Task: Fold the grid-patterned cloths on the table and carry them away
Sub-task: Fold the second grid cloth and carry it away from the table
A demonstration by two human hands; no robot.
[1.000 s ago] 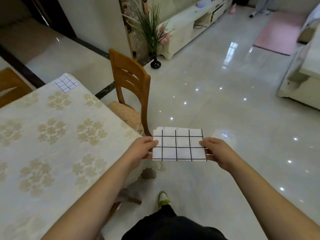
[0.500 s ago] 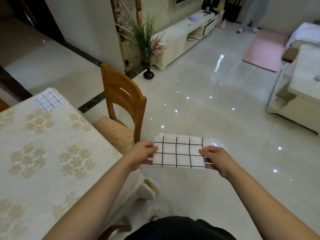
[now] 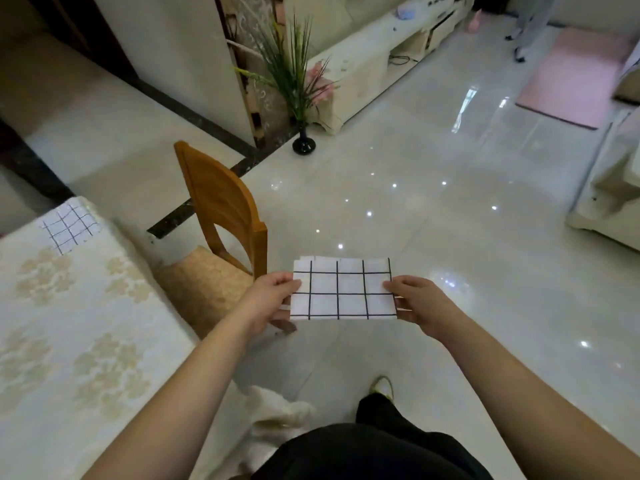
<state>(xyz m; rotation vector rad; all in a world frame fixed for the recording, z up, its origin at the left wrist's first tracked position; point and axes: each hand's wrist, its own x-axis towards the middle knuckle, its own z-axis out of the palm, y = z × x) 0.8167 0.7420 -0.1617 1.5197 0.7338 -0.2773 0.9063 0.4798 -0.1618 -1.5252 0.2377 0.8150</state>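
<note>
A folded white cloth with a black grid (image 3: 343, 289) is held flat in the air above the glossy floor, to the right of the table. My left hand (image 3: 268, 299) grips its left edge and my right hand (image 3: 420, 303) grips its right edge. A second grid-patterned cloth (image 3: 69, 226) lies flat on the far corner of the table (image 3: 69, 323), which is covered with a cream floral tablecloth.
A wooden chair (image 3: 221, 216) with a woven cushion stands at the table's right side. A black vase with a plant (image 3: 303, 143) stands by the wall, a white low cabinet (image 3: 374, 53) behind it. A pink mat (image 3: 575, 74) and pale furniture (image 3: 616, 188) are at the right.
The view has swung right and moved forward, away from the table. The folded cloth stays held between both hands in the same grip.
</note>
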